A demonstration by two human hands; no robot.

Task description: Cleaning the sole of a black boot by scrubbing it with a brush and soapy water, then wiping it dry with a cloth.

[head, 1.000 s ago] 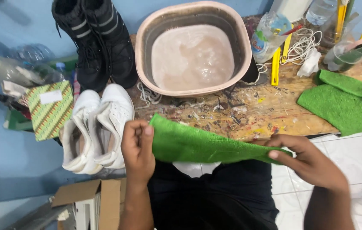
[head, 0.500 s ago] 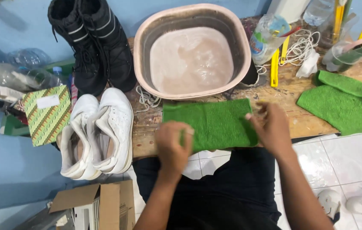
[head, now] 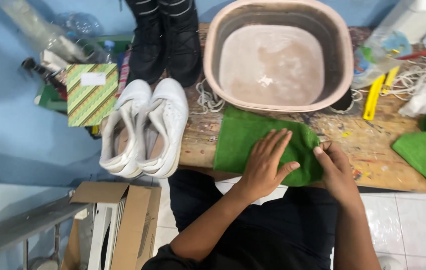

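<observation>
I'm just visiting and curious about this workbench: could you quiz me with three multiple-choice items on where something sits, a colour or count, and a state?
1. Where does the green cloth under the hands lie?
A. inside the basin
B. on the table, in front of the basin
C. on the floor

2. How many white sneakers are there?
A. one
B. two
C. four

3. How is the left hand?
A. flat, palm down on the cloth
B. clenched in a fist
C. lifted off the table

Answers: B, the cloth lies below the pink basin rim; B, a pair side by side; A, fingers spread on the cloth.

Bare wooden table (head: pixel 373 150) lies open right of the green cloth (head: pixel 253 135); basin (head: pixel 278 55) blocks behind, white sneakers (head: pixel 145 127) left.
</observation>
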